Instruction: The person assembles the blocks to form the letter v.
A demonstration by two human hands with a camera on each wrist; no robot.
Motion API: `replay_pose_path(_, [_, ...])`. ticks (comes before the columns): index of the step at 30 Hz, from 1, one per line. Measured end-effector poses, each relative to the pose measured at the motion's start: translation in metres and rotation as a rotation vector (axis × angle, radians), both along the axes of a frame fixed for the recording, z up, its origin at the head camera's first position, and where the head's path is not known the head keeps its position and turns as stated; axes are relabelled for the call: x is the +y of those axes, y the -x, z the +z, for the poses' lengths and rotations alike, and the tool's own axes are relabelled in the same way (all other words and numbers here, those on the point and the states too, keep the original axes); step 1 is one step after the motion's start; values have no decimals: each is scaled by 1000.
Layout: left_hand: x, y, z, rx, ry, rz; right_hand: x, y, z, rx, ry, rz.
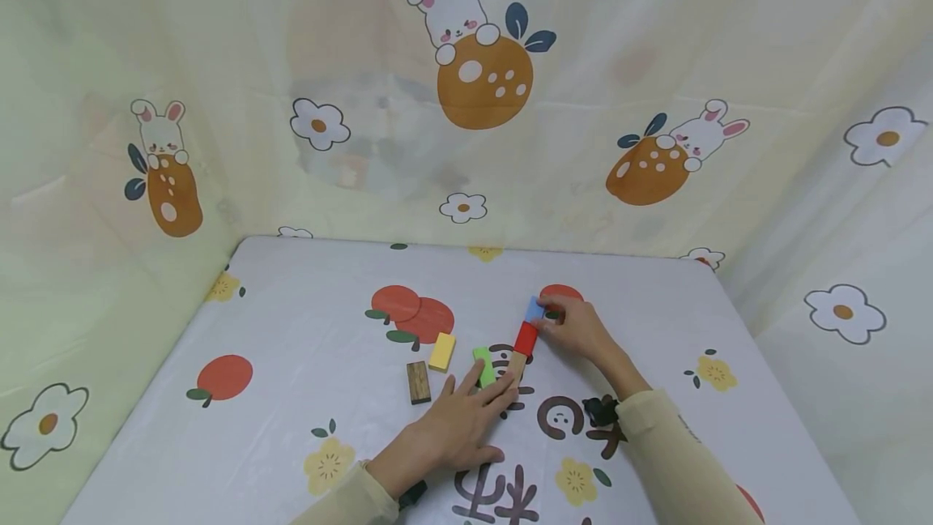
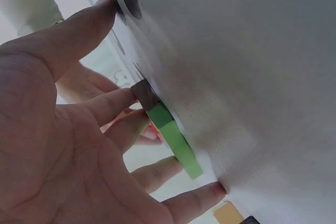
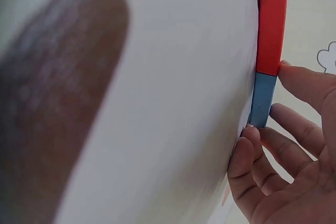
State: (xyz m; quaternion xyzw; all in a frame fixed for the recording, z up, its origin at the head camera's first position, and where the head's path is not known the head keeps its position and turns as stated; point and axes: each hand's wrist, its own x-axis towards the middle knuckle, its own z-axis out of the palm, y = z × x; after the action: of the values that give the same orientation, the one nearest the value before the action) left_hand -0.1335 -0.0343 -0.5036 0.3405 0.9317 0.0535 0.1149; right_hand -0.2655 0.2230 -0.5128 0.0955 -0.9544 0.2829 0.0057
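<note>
A natural wood block, a red block and a blue block lie end to end in a slanting row on the table. My right hand holds the blue block at the row's far end; its fingers bend around that block in the right wrist view, one tip near the joint with the red block. With fingers spread and fairly straight, my left hand touches the wood block's near end and the green block beside it. Its thumb rests apart, on the cloth.
Left of the row lie a yellow block and a dark brown block. A printed cloth covers the table, and patterned curtains stand around its back and sides. Something blurred and finger-like fills the right wrist view's left side.
</note>
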Motion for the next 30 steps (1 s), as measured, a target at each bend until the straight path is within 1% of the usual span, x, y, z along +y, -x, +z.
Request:
replay_pose_path(7, [0,0,-1,8,-2,-2,-1,-4,3,12,-13,17])
replay_pose_path(13, [1,0,0,5,-3,2,-4,-11,1,34,-9,18])
replay_pose_path(18, [2,0,1,3,-3,6,-10,-23,-1,63,-56,50])
replay_pose_path(21, [2,0,0,7,-2,4,-15,-32,2,90,-86,74])
replay_pose_path(25, [1,0,0,13,4,0,-22,-44,5,101,-140,116])
replay_pose_path(30, [1,0,1,14,5,-2,-29,-54,7,57,-205,118])
